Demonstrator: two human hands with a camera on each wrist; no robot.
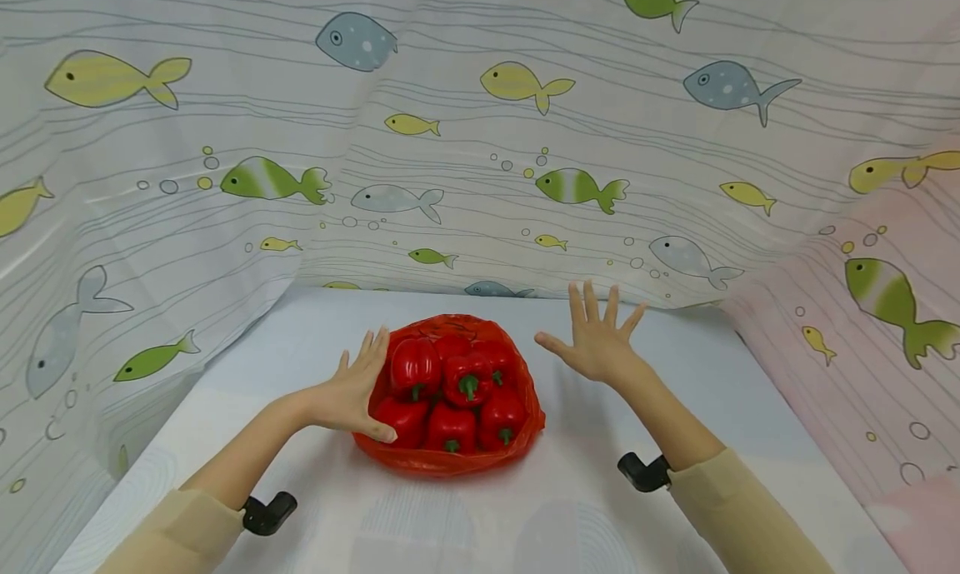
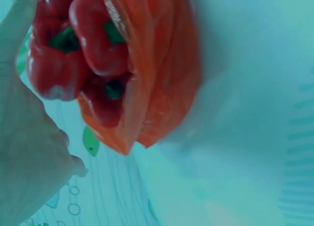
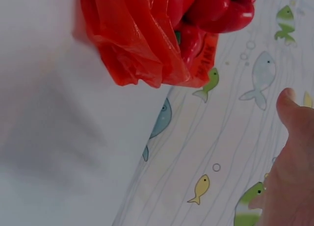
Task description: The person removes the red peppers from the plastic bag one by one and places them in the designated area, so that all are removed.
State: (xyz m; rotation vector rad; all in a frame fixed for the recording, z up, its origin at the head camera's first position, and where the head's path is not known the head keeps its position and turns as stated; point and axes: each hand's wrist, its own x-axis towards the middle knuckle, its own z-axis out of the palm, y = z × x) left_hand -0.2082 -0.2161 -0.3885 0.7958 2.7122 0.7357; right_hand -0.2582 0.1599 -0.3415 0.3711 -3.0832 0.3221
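Note:
Several red bell peppers (image 1: 452, 428) with green stems lie heaped in an open red plastic bag (image 1: 444, 464) on the white table. My left hand (image 1: 352, 391) is at the bag's left side, fingers straight and spread, thumb over its front left part; whether it touches the bag or peppers I cannot tell. Off to the right of the bag, my right hand (image 1: 600, 341) is held with fingers spread and nothing in it. In the right wrist view the bag (image 3: 132, 39) stands apart from the right hand (image 3: 289, 162). Peppers (image 2: 59, 64) show beside my left hand in the left wrist view.
A white table (image 1: 600, 507) with faint patterns lies under the bag. Fish-printed curtain sheets (image 1: 480, 157) hang behind it and along both sides. A black wrist camera mount sits on each forearm, the left mount (image 1: 268, 514) and the right mount (image 1: 643, 472).

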